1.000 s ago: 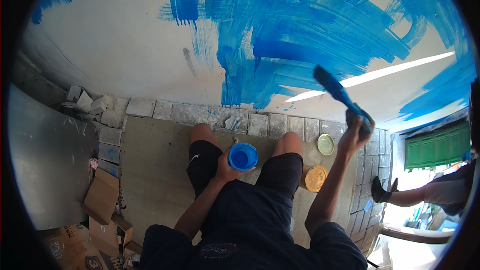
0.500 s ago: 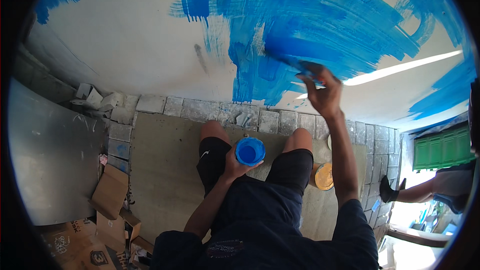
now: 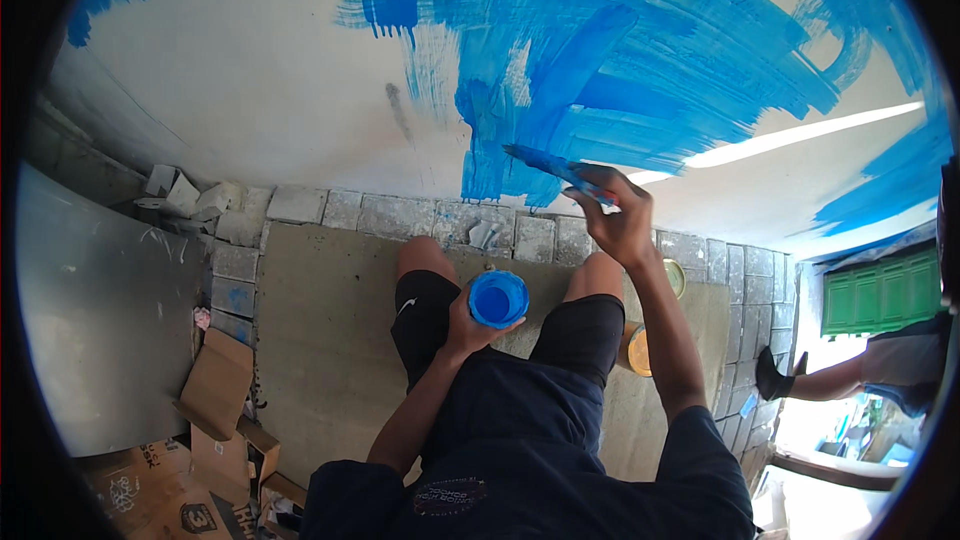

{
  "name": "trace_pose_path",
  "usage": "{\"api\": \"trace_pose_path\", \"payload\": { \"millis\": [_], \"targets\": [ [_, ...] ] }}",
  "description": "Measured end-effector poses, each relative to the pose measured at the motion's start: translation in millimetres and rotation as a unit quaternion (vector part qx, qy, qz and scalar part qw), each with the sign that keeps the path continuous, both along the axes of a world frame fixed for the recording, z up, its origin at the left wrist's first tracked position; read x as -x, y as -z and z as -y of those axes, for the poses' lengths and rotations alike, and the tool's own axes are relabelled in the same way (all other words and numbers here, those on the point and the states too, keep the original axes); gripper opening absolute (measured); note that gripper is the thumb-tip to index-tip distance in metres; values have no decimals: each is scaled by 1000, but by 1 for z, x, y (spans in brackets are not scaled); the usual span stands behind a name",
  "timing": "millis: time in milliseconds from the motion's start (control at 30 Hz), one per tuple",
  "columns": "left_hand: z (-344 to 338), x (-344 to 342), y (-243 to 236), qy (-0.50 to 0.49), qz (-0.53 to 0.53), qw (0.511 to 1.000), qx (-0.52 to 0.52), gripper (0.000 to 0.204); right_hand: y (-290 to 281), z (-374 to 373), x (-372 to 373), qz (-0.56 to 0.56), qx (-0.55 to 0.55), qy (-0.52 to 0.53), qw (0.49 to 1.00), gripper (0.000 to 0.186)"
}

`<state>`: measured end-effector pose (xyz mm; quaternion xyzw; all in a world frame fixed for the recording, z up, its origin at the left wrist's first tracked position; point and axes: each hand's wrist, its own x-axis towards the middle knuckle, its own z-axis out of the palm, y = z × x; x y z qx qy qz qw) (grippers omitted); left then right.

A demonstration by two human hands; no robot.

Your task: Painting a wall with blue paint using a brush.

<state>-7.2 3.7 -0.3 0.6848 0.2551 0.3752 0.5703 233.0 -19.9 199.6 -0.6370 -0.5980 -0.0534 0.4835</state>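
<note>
I count two hands, one left hand and one right hand. There is one brush, one cup of blue paint, one orange can and one round lid. I see two bare knees, one other person, one wall, one big metal sheet and one green panel. The cardboard boxes overlap, so I can't count them.

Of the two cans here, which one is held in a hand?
The blue can in the left hand, with blue paint inside. The orange can is not held: it sits on the ground beside the right leg.
</note>
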Motion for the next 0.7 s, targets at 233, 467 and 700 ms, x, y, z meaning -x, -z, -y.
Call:
{"api": "trace_pose_path", "payload": {
  "millis": [233,467,700],
  "targets": [
    [-2,2,8,-7,-18,1000,-24,77,-45,7,-50,45,-93,123,987,21],
    [-5,1,7,19,-11,1000,-14,77,-90,48,-53,-135,-271,134,944,23],
    [-3,-1,3,28,-19,997,-62,75,13,-3,-29,-310,-179,103,928,22]
  ]
}}
